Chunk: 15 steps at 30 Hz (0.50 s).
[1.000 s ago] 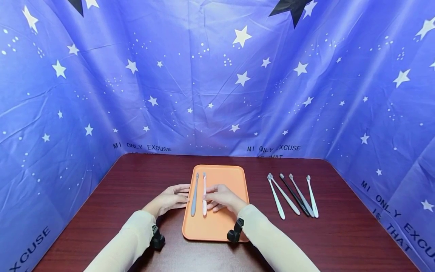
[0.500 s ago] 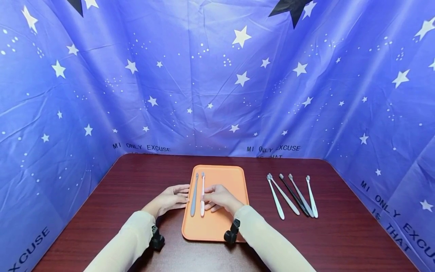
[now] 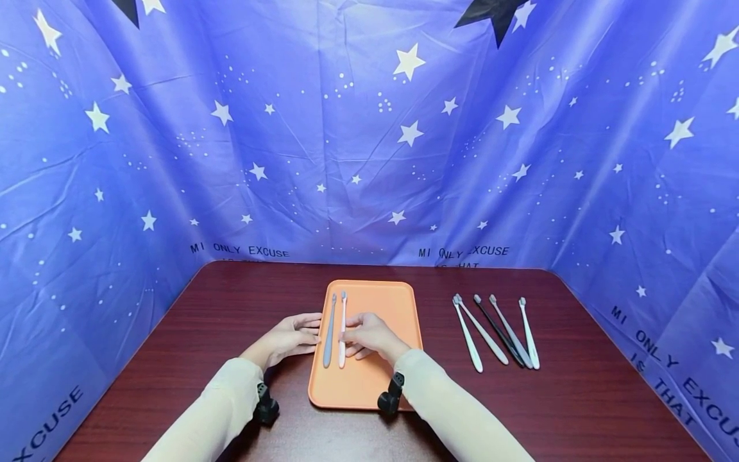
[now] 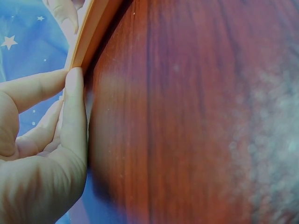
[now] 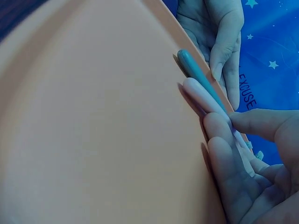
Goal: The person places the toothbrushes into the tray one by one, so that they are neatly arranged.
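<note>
An orange tray [image 3: 387, 378] lies on the table with two toothbrushes along its left side. The grey-blue toothbrush [image 3: 330, 340] is nearest the left rim. Just to its right, roughly parallel, is the pale pink toothbrush [image 3: 343, 314]. My right hand [image 3: 374, 337] pinches the pink handle [image 5: 201, 95] between thumb and fingers, low over the tray. Outside the left rim, my left hand [image 3: 288, 337] touches the tray edge [image 4: 86, 44] with fairly straight fingers. In the right wrist view, the left thumb [image 5: 226, 44] meets the rim beside the grey-blue handle.
On the dark red wooden table [image 3: 231, 289], several toothbrushes lie fanned out to the right of the tray, among them a black toothbrush [image 3: 498, 327] and a white toothbrush [image 3: 529, 337]. A blue star-patterned cloth [image 3: 369, 128] hangs around the table.
My right hand has slid slightly left with the pink toothbrush, bringing it closer to the grey-blue one. My left hand has stayed at the tray's left edge.
</note>
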Motion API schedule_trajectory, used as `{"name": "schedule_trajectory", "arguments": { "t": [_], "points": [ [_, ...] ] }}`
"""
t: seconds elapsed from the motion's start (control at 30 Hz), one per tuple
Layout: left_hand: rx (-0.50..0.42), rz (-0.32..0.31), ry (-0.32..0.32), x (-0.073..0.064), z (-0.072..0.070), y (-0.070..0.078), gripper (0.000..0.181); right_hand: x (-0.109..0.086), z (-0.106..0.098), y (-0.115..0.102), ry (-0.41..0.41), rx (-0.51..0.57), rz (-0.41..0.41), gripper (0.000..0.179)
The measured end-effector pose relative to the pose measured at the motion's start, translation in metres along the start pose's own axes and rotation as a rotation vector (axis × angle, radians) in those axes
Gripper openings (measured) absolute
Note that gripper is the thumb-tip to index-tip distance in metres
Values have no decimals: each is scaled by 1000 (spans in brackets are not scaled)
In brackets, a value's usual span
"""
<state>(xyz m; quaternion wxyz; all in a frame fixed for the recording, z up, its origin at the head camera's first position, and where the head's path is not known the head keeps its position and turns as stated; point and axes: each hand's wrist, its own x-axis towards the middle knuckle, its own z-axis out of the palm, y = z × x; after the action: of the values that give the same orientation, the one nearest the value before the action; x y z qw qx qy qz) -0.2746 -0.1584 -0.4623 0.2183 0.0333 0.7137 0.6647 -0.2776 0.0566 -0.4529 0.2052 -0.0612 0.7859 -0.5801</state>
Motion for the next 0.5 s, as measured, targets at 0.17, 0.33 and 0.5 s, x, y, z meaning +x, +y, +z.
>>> {"name": "schedule_trajectory", "arguments": {
  "t": [0.17,0.33,0.5],
  "points": [
    [-5,16,-3,1,0,-1,64,1,2,0,4,7,9,39],
    [-5,7,-9,2,0,-1,64,1,3,1,10,-1,8,40],
    [4,7,-12,1,-1,-1,65,1,3,1,14,-9,0,41]
  ]
}}
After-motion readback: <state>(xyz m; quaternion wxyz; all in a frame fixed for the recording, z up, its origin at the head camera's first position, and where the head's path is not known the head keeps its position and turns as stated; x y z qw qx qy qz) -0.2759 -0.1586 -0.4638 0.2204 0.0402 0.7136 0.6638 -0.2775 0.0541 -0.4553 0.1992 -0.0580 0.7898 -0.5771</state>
